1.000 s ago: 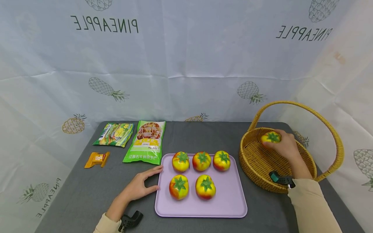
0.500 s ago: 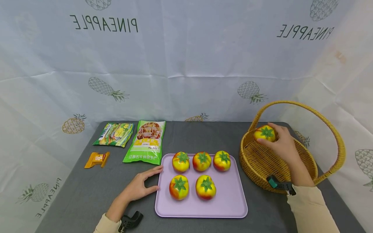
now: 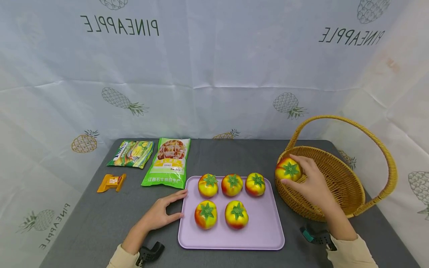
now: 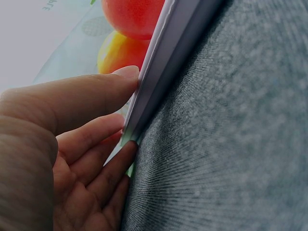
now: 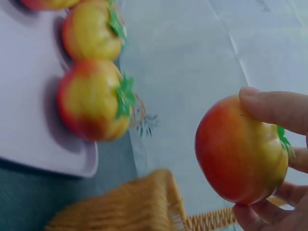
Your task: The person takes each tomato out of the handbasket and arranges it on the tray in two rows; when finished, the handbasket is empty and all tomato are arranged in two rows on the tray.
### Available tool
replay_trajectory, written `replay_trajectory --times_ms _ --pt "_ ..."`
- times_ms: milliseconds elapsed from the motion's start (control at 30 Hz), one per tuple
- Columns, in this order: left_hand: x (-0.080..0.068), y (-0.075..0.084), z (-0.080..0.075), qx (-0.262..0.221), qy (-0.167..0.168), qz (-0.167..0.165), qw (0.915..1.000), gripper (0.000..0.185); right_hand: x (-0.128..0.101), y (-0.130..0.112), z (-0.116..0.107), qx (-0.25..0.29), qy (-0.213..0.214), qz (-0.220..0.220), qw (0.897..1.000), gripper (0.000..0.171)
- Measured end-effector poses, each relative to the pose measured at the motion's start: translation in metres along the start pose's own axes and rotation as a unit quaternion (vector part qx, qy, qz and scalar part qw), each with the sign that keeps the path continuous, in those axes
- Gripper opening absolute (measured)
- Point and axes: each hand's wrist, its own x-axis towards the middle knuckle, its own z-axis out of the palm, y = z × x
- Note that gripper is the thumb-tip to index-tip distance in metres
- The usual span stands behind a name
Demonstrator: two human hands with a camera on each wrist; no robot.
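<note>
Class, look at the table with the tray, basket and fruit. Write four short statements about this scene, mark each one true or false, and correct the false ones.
1. The right hand grips a red-and-yellow toy tomato at the woven wicker basket's rim. True.
2. The lilac plastic tray carries six tomatoes. False: five.
3. The left hand touches the tray's edge. True.
4. The basket stands left of the tray. False: right.

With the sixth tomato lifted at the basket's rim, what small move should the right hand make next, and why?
Probably carry the tomato leftward and set it on the bare near-right part of the purple tray. The right hand grips it above the basket rim on the tray side; five tomatoes sit in rows of three and two, and the left hand steadies the tray edge.
</note>
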Motion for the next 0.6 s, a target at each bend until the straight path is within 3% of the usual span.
replay_trajectory --times_ms 300,600 --pt "0.000 0.000 0.000 0.011 -0.002 -0.007 0.9999 0.057 -0.027 -0.015 0.023 0.012 0.000 -0.030 0.999 0.074" --pt "0.000 0.003 -0.001 0.004 0.001 0.003 1.0000 0.057 -0.059 -0.022 0.059 0.050 -0.050 0.000 0.998 0.075"
